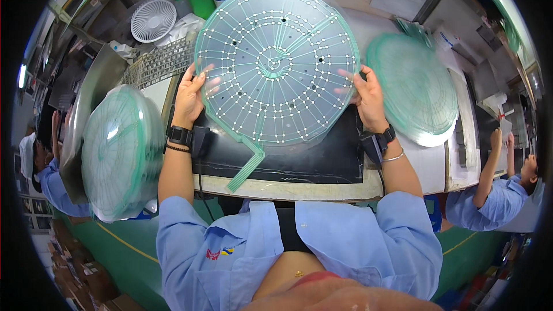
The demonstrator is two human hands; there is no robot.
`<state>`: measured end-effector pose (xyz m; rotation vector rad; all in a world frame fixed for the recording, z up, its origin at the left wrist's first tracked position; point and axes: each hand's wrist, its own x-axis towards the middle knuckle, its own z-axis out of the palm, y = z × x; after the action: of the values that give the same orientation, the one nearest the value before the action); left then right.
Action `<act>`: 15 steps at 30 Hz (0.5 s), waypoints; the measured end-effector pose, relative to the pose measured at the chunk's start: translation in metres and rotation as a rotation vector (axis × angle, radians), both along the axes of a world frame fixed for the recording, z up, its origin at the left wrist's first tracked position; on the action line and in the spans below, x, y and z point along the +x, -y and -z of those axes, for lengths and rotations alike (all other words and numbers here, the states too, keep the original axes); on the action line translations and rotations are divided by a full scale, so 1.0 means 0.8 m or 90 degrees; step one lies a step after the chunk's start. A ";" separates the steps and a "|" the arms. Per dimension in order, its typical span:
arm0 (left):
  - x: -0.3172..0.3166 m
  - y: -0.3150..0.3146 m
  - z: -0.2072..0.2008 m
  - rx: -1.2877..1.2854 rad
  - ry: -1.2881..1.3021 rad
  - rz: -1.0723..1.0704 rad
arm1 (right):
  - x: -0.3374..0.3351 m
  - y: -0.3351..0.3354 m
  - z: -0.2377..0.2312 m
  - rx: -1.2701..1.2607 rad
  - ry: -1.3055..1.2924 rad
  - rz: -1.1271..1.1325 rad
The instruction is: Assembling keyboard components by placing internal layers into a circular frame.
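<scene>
Between my two hands is a large round translucent circuit sheet, printed with green lines and rings of white dots. A narrow striped tail hangs from its lower edge. My left hand pinches the left rim, its fingertips showing through behind the film. On the opposite rim, my right hand grips the same way, thumb in front and fingers behind. The sheet is held up facing me above a black mat on the workbench. Each wrist wears a black band with a small dark box beside it.
Stacks of similar round sheets stand at the left and at the right. Behind are a white round basket, a metal grid and a green cup. Another person works at the far right, and another at the far left.
</scene>
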<state>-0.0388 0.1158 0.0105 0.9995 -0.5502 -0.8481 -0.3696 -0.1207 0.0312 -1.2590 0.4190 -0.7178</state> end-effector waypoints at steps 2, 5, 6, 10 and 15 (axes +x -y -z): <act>0.000 -0.001 0.002 0.001 0.000 -0.012 | -0.002 -0.003 -0.002 0.021 0.026 -0.008; 0.002 0.000 0.005 0.005 0.001 -0.012 | -0.004 -0.005 -0.002 0.033 0.050 -0.017; 0.002 -0.001 0.006 0.007 -0.004 -0.023 | -0.004 -0.004 0.001 0.029 0.051 -0.029; 0.002 0.000 0.007 0.011 -0.005 -0.027 | -0.003 -0.002 0.003 0.024 0.058 -0.078; 0.002 0.001 0.007 0.008 -0.019 -0.034 | 0.002 -0.006 0.003 0.056 0.052 -0.092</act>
<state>-0.0370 0.1147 0.0050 1.0066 -0.4916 -0.8188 -0.3682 -0.1160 0.0291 -1.1597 0.2866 -0.6195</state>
